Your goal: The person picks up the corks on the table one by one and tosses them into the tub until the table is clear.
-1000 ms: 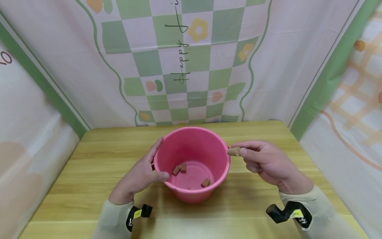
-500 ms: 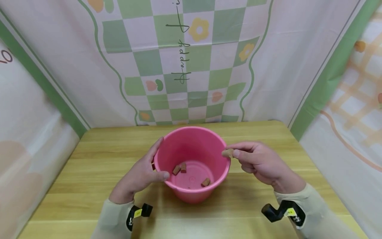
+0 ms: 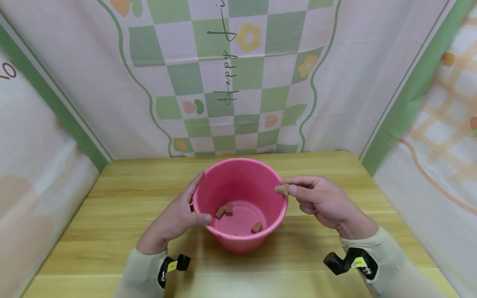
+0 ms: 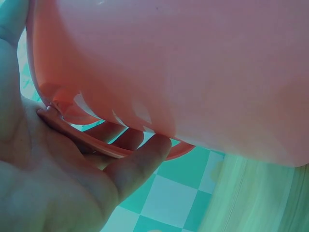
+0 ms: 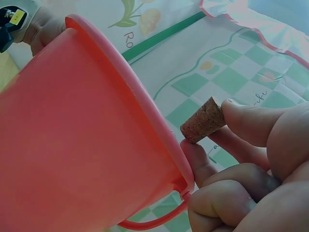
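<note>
A pink plastic bucket (image 3: 242,178) stands upright on the wooden table. Gripping its left side is my left hand (image 3: 179,219), with the thumb over the rim; the left wrist view shows fingers against the outer wall, around the pink handle (image 4: 91,143). At the right rim, my right hand (image 3: 322,200) pinches a tapered cork stopper (image 5: 203,121) between thumb and fingers, just above the rim. Inside on the bucket's floor lie three brown corks: a pair at the left (image 3: 220,212) and a single cork (image 3: 256,227) near the front right.
The light wooden tabletop (image 3: 316,256) surrounds the bucket. A patterned fabric backdrop (image 3: 246,91) with green checks rises behind the table, and fabric side panels (image 3: 41,165) flank it. Both wrists carry black camera straps.
My right hand has shifted left with the cork, from just outside the bucket's right rim to over it. The left hand and the bucket stay where they were.
</note>
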A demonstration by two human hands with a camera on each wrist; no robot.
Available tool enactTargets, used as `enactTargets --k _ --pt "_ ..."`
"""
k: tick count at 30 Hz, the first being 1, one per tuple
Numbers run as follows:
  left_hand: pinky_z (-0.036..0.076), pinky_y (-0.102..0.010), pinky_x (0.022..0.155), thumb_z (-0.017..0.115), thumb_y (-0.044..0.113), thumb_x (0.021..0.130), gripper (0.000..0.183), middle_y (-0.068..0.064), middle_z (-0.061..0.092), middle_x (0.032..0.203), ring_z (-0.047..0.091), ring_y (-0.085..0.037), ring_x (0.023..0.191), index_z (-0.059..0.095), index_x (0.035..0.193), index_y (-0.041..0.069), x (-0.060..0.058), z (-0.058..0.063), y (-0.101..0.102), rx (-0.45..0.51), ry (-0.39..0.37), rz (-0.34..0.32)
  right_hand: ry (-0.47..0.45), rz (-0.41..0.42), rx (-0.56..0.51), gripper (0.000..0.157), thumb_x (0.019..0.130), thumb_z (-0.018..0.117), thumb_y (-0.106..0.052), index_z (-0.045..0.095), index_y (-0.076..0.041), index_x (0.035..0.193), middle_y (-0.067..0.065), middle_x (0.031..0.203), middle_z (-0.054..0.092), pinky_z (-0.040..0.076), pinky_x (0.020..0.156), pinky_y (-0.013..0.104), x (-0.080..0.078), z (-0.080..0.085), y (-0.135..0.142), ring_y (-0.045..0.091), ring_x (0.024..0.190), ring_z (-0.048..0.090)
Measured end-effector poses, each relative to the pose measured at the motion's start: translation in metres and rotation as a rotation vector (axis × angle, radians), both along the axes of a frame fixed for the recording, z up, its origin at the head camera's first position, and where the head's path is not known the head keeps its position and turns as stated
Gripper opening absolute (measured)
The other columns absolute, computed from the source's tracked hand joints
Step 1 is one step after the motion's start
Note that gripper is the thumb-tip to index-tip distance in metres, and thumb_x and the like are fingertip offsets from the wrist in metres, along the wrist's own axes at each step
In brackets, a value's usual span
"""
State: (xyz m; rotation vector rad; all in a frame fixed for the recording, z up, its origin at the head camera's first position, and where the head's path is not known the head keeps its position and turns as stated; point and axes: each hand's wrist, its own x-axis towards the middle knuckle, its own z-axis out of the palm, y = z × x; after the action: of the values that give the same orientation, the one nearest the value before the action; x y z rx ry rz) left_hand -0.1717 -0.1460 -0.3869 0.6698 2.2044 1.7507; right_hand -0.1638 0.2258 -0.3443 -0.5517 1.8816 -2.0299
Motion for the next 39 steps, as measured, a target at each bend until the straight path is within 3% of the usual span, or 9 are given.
enactTargets --k 8,17,30,39 --pt "0.053 -0.04 0.09 0.085 0.037 0.079 0.108 -0.009 0.039 0.152 0.049 -0.037 0.127 0.013 0.159 0.035 -0.001 -0.001 -0.001 0.016 0.016 -0.016 -0.007 -0.01 0.009 0.027 0.102 0.057 -0.009 0.067 0.006 0.122 0.01 0.099 0.07 0.02 0.043 0.025 -0.005 0.0 -0.004 0.009 0.048 0.029" --pt "0.053 -0.038 0.09 0.085 0.037 0.079 0.107 -0.008 0.039 0.152 0.048 -0.037 0.127 0.014 0.159 0.037 -0.001 -0.002 0.0 0.005 0.008 -0.007 -0.026 -0.036 -0.001 0.029 0.101 0.06 -0.01 0.065 0.008 0.123 0.009 0.094 0.07 0.017 0.043 0.027 -0.008 0.002 -0.01 0.013 0.047 0.024" --pt "0.054 -0.038 0.089 0.084 0.037 0.079 0.107 -0.008 0.039 0.152 0.049 -0.036 0.127 0.013 0.159 0.037 -0.001 -0.001 -0.001 -0.014 0.014 0.0 -0.058 -0.085 0.058 0.038 0.099 0.065 -0.015 0.061 0.01 0.128 0.017 0.104 0.07 0.023 0.045 0.023 -0.009 0.002 -0.012 0.009 0.046 0.03" --pt "0.054 -0.037 0.089 0.084 0.036 0.079 0.107 -0.009 0.04 0.151 0.05 -0.036 0.126 0.012 0.159 0.038 -0.001 -0.002 -0.001 -0.016 0.025 -0.004 -0.055 -0.102 0.068 0.034 0.098 0.066 -0.014 0.064 0.007 0.125 0.018 0.109 0.07 0.023 0.045 0.023 -0.007 0.002 -0.015 0.01 0.048 0.029"
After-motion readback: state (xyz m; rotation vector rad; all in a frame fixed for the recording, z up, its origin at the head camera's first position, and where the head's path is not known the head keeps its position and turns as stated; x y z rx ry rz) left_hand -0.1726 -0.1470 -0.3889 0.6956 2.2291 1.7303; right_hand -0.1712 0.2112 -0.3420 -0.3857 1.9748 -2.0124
